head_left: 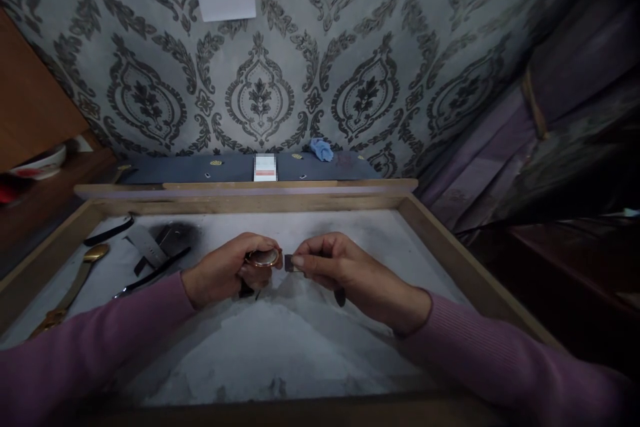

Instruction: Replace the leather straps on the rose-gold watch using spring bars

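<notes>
A round watch [263, 258] with a gold-coloured rim is gripped in my left hand [235, 268], its face tilted upward. Dark strap-like bits hang beneath those fingers. My right hand [340, 263] pinches a dark watch strap [289, 263] between thumb and fingers. Its near end points at the watch, close beside the rim; whether the two touch I cannot tell. A dark rounded tip shows below the right palm, probably the strap's other end. Both hands are over the middle of a white-lined, wooden-rimmed tray [440, 233].
At the tray's left lie a gold-coloured watch [95, 253], a black strap [110, 230], a grey strap [147, 245] and another dark strap [155, 278]. Behind the rim are a phone-like screen [265, 167] and a crumpled blue cloth [321, 149]. A bowl [43, 163] stands far left.
</notes>
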